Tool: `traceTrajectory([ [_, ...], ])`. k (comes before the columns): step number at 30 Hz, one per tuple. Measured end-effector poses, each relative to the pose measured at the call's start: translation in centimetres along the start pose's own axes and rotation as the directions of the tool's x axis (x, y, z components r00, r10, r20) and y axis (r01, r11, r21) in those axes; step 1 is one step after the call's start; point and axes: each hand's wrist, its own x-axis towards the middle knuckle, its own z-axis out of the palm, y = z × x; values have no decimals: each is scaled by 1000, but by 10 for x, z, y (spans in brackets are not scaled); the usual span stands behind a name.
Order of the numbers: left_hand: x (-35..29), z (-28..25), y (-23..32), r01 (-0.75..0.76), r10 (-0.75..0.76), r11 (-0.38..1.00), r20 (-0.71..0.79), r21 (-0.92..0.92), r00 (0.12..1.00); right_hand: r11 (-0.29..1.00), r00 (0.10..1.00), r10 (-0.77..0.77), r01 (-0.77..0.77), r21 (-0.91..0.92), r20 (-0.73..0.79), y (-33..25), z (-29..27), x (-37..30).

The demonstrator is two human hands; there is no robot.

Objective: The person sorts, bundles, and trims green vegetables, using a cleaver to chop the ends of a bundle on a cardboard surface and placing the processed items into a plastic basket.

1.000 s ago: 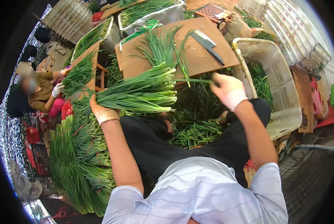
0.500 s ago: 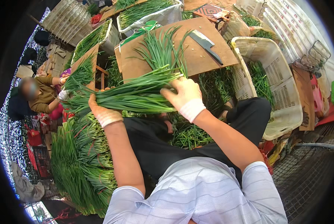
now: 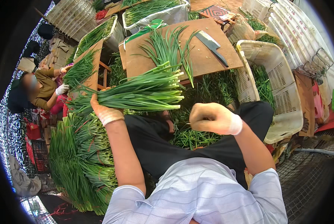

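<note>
A thick bunch of garlic chives (image 3: 148, 89) lies across the air in front of me, its pale cut ends pointing right. My left hand (image 3: 102, 110), in a light glove, grips it near the leafy side. Apart from the bunch, to the lower right, my gloved right hand (image 3: 213, 118) is curled closed; whether anything is inside it is hidden. Loose garlic chives (image 3: 161, 44) are spread on the wooden board (image 3: 137, 65) behind the bunch. A cleaver (image 3: 211, 46) with a dark handle rests at the board's right side.
Tied bundles of chives (image 3: 81, 164) are piled at my left. A pale plastic crate (image 3: 286, 112) with some chives stands at the right. Beyond the board are filled crates (image 3: 155, 24). A gloved co-worker (image 3: 45, 89) sits at far left by another board. Greens (image 3: 193, 138) litter the ground between my legs.
My right hand has left the cut ends of the bunch and moved down and right, its fingers now curled. My left hand still holds the bunch almost in place.
</note>
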Motion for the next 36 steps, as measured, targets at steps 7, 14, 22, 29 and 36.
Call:
traceTrajectory([
  [7,-2,2,2,-20,21,999,-12,34,1000,580,906,228,-421,-698,-358,-4,6,-15],
  [14,-3,-1,-1,-21,15,1000,217,22,976,367,802,-464,-211,-906,-375,-8,-5,48],
  [22,-15,9,-4,-55,59,998,230,-21,971,702,899,-242,-97,-706,-364,7,-21,74],
  [29,-18,12,-6,-96,84,994,215,43,973,548,901,-314,-87,-832,-301,6,-28,60],
  [36,0,-5,17,-102,94,995,245,21,965,689,832,-35,-381,-617,-553,16,-71,-17],
])
